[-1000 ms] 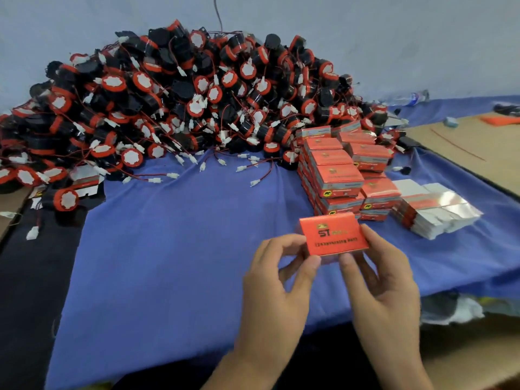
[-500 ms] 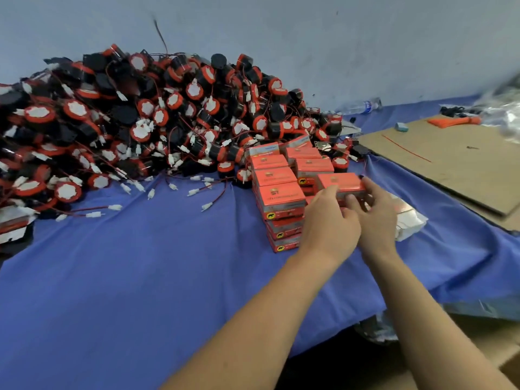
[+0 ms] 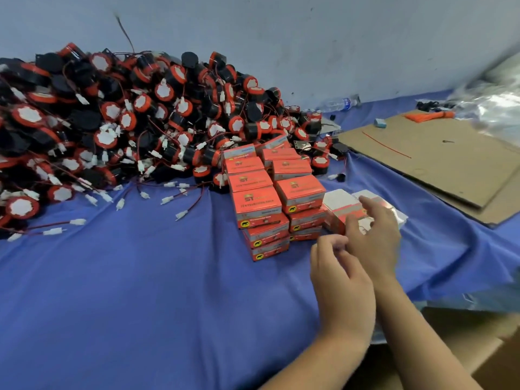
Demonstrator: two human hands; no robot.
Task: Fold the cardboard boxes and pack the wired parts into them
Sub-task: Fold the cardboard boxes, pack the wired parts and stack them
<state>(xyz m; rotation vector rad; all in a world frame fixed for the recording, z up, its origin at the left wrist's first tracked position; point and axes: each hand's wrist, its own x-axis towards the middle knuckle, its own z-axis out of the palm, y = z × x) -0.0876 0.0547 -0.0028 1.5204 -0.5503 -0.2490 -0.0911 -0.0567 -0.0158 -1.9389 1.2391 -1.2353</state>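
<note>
On blue cloth [image 3: 140,291], center-right: stack of folded orange boxes [image 3: 267,209], all closed, in several rows, 3 high at the front. Just right of it sits a short stack of flat box blanks [image 3: 342,205], white/silver faces up w/ orange edges. R hand [image 3: 377,240] is over the blanks' near side, fingers spread & mostly straight. Motion blur, so contact w/ the top blank can't be told; nothing seen in its grip. L hand [image 3: 342,280] is just left of R, overlapping it in view, fingers loosely curled, holding nothing, above the cloth in front of the boxes. Big pile of wired parts [image 3: 126,130] fills left & back up to the wall and reaches the boxes' back rows: black round bodies, orange rims, white faces, red leads w/ white plugs. Far right: cardboard sheet [image 3: 439,159] w/ a thin red wire [image 3: 388,144] on it, an orange bundle [image 3: 430,116] and blurred clear plastic bags [image 3: 495,108]. Water bottle [image 3: 340,104] lies by the wall.
</note>
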